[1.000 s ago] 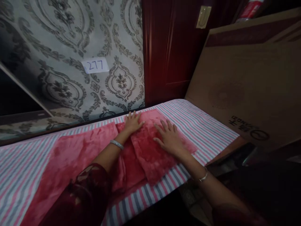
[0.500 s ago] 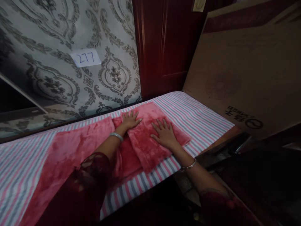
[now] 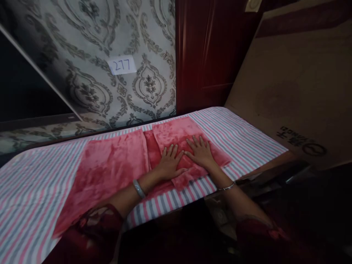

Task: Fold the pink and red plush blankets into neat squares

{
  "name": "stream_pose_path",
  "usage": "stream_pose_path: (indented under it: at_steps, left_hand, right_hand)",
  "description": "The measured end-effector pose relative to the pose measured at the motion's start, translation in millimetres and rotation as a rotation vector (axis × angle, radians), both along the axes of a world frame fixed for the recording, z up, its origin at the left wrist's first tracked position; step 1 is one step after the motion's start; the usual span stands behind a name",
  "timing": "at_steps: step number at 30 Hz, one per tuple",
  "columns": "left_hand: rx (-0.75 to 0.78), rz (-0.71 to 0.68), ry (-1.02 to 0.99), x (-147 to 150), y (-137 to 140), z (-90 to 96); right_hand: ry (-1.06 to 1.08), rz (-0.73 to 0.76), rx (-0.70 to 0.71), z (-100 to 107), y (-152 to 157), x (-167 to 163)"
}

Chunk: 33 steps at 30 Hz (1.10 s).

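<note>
Pressing flat, left hand [image 3: 169, 164], right hand [image 3: 201, 152], fingers spread, on pink towel [image 3: 176, 137]

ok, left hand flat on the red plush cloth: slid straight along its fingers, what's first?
Left hand points up-right; it would probably meet the right hand first, lying flat on the same red plush cloth.

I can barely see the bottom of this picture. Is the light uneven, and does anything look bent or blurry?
Head view: light falls on the red cloth and both flat hands, left hand and right hand; below the striped table all is near black. The table curves from lens distortion. The note reads sharp.
</note>
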<state>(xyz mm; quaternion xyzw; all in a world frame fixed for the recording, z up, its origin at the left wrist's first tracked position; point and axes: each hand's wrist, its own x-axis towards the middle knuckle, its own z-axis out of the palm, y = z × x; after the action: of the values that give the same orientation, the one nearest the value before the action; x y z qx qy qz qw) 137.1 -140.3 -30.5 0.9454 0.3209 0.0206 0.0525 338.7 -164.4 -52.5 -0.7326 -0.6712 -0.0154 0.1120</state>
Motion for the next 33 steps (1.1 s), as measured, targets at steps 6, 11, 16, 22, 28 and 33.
stream_pose_path:
  at_steps: [6, 11, 16, 22, 28, 33]
  left_hand:
    - [-0.251, -0.091, -0.075, -26, 8, 31.6]
    - [-0.121, 0.103, -0.258, -113, 8, 45.1]
    - [0.092, 0.554, -0.125, -187, -5, 26.7]
    - [0.113, 0.604, -0.058, -194, -28, -5.4]
    - [0.005, 0.571, -0.08, -188, -34, 9.5]
    - [-0.119, 0.258, -0.176, -156, -51, 14.2]
  right_hand:
    - [0.195, 0.062, 0.114, 4, 12, 46]
    - [0.472, -0.257, 0.12, 13, 16, 105]
    - [0.936, -0.24, -0.052, 15, 11, 123]
    - [1.229, -0.232, -0.185, 24, 11, 116]
    - [1.322, -0.178, -0.132, 34, -6, 91]
    - [1.259, -0.057, 0.113, 51, -4, 72]
